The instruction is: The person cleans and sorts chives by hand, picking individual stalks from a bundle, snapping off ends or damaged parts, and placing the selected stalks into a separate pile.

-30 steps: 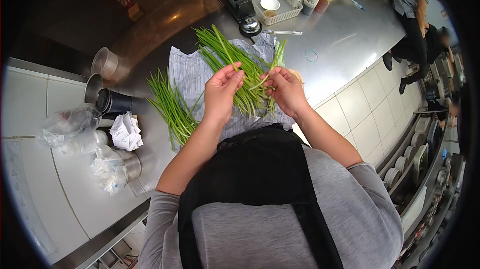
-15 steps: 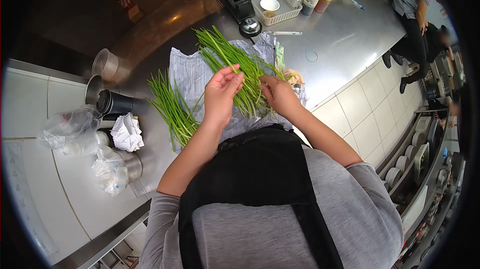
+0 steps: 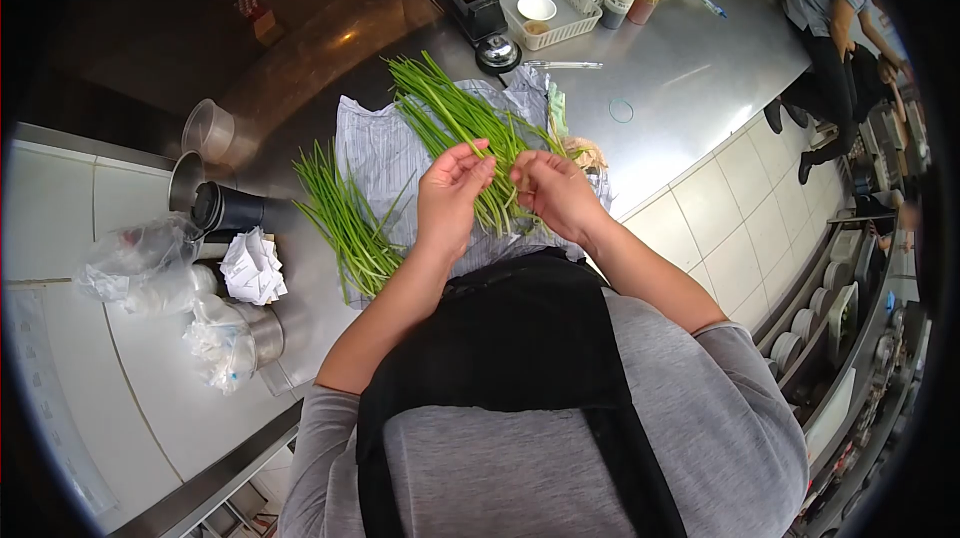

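A large pile of long green chives (image 3: 440,103) lies on a crumpled sheet of grey, printed paper (image 3: 365,143) on the metal counter. My left hand (image 3: 452,200) is over the pile, its thumb and fingertips pinched on a chive stalk. Close beside it, my right hand (image 3: 562,196) is closed with fingertips pressed together near the pale stalk ends; what lies between them is hidden. A second, smaller bunch of chives (image 3: 345,223) rests left of my left forearm. Just beyond my right hand is a beige crumpled piece (image 3: 588,152) at the paper's edge.
Behind the chives stand a tape dispenser (image 3: 468,0), a bell (image 3: 497,53) and a white basket (image 3: 575,30) with small bowls and bottles. A pen (image 3: 563,65) and rubber band (image 3: 621,111) lie on the counter. Cups and crumpled papers (image 3: 252,266) are left; a person (image 3: 828,13) is far right.
My hands have drawn closer together. The left shifted slightly right and down; the right hand's fingers curled in more tightly. The chive piles look unchanged.
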Demonstrator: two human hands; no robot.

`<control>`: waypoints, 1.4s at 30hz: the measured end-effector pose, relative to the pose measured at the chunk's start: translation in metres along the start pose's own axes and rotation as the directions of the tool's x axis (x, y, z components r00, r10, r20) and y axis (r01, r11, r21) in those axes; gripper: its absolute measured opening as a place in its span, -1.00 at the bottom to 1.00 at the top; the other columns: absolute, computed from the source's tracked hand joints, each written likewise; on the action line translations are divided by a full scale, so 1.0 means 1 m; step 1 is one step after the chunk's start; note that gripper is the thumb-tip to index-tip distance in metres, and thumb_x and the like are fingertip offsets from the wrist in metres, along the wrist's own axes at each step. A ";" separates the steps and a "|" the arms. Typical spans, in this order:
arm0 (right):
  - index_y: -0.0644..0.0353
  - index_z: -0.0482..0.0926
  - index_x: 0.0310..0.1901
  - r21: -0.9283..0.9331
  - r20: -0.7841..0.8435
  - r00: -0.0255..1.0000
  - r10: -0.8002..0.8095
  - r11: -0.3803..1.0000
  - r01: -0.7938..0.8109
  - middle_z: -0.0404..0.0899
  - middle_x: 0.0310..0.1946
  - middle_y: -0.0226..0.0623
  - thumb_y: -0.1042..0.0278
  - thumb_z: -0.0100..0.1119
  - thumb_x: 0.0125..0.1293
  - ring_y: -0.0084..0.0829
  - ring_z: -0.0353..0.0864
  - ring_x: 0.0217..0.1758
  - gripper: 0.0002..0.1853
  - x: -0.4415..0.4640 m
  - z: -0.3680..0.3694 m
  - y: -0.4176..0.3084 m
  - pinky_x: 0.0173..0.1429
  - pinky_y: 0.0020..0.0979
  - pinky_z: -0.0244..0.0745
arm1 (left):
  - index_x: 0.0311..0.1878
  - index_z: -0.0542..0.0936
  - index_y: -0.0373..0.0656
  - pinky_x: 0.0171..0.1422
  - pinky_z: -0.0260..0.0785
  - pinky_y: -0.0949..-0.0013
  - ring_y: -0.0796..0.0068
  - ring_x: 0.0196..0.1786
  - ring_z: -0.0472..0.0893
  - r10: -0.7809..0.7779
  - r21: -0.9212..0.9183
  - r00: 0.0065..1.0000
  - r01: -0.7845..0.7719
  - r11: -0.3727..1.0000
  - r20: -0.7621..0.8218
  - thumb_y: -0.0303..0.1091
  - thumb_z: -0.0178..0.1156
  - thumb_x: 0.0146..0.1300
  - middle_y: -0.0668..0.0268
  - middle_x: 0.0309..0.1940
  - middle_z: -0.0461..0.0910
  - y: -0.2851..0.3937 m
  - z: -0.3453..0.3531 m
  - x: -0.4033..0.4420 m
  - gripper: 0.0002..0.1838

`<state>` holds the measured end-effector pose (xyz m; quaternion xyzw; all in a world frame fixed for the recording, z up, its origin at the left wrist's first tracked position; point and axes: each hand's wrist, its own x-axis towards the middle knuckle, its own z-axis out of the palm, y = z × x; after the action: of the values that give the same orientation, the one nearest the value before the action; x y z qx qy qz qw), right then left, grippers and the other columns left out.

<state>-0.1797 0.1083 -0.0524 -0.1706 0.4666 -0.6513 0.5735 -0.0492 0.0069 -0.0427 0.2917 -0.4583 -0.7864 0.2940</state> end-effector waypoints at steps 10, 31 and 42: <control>0.26 0.57 -0.20 -0.918 -0.007 0.856 -0.517 0.344 0.199 0.56 -0.36 -0.35 0.56 0.20 0.21 -0.48 0.51 -0.29 -0.88 0.001 -0.072 -0.005 -0.15 -0.49 0.43 | 0.07 0.51 -0.23 -0.26 0.39 0.54 0.64 -0.38 0.55 0.281 0.672 0.932 -0.056 0.738 -0.230 -0.43 0.35 0.15 0.33 -0.40 0.63 0.034 -0.114 -0.025 -0.59; 0.17 0.61 -0.08 -0.765 0.292 0.881 -0.372 0.462 0.449 0.51 -0.33 -0.32 0.68 0.14 0.15 -0.44 0.56 -0.26 -0.70 0.010 -0.092 -0.034 -0.21 -0.49 0.51 | -0.32 0.56 -0.28 -0.30 0.42 0.28 0.23 -0.42 0.57 0.256 0.962 0.965 -0.117 0.246 0.052 -0.39 0.36 0.07 0.16 -0.48 0.56 -0.068 0.026 0.037 -0.80; 0.20 0.64 -0.21 -0.745 0.402 0.856 -0.325 0.427 0.512 0.57 -0.36 -0.16 0.54 0.23 0.08 -0.16 0.58 -0.25 -0.81 0.013 -0.107 -0.039 -0.14 -0.25 0.50 | -0.08 0.56 -0.25 -0.18 0.42 0.57 0.69 -0.32 0.53 -0.084 0.340 0.939 0.203 0.919 -0.334 -0.37 0.14 0.36 0.33 -0.26 0.62 -0.040 0.039 0.000 -0.82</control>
<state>-0.2871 0.1374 -0.0795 -0.5957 0.6007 -0.4514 0.2839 -0.0851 0.0445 -0.0623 0.4957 -0.5224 -0.6496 0.2438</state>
